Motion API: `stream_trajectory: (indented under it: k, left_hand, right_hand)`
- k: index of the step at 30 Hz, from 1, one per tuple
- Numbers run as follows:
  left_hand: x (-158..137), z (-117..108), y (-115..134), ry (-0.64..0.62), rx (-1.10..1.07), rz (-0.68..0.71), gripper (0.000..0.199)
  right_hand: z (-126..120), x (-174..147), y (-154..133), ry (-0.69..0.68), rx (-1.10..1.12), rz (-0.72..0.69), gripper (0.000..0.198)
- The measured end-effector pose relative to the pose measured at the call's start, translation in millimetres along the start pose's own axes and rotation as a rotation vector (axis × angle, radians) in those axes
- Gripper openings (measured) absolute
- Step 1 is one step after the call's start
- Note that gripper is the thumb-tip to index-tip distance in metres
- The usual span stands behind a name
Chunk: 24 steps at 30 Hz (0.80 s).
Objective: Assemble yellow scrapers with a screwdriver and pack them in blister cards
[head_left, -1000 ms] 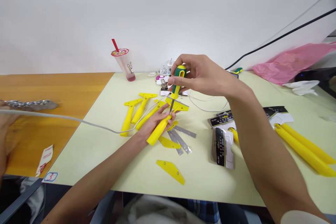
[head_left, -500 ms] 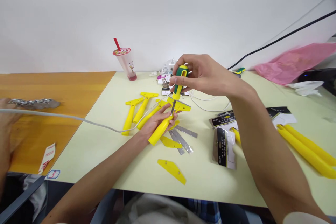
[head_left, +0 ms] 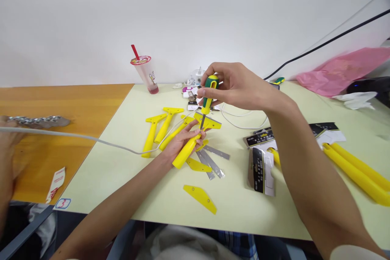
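My left hand (head_left: 182, 140) is closed round a yellow scraper (head_left: 186, 152), its blade head tilted up and to the right. In my right hand (head_left: 227, 85) is a green and yellow screwdriver (head_left: 210, 93), pointing down. Its tip meets the scraper near the neck; whether it sits in a screw I cannot make out. More yellow scrapers (head_left: 150, 134) lie left of my left hand. Below the hands are flat metal blades (head_left: 211, 163) and yellow blade covers (head_left: 199, 198) with small holes.
A cup with a red straw (head_left: 144, 73) stands near the wall. Black packages (head_left: 258, 170) and long yellow handles (head_left: 359, 174) lie to the right. A white cable (head_left: 100, 140) crosses from the left. Another person's hand (head_left: 9, 134) is beside a metal chain-like item (head_left: 39, 121).
Almost nothing differs. Both hands keep their hold on the scraper and screwdriver, and the view has shifted very slightly.
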<state>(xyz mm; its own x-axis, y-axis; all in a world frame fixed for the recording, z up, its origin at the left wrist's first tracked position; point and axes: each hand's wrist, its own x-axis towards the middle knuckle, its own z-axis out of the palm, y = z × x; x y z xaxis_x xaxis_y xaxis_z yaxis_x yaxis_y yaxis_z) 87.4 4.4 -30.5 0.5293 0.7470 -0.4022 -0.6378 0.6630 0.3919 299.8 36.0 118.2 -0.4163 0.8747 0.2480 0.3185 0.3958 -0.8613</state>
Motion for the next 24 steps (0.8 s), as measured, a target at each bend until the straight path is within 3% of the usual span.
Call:
stream_trajectory:
  k: [11,24]
  left_hand:
    - [-1,3,2,0.064,-0.023,0.01,0.055]
    - [3,-1,1,-0.016,-0.047,0.021,0.041]
  right_hand:
    - [1,-7,-15,-0.037,-0.143,-0.071,0.028]
    - [8,-12,-21,-0.174,-0.133,-0.106,0.022]
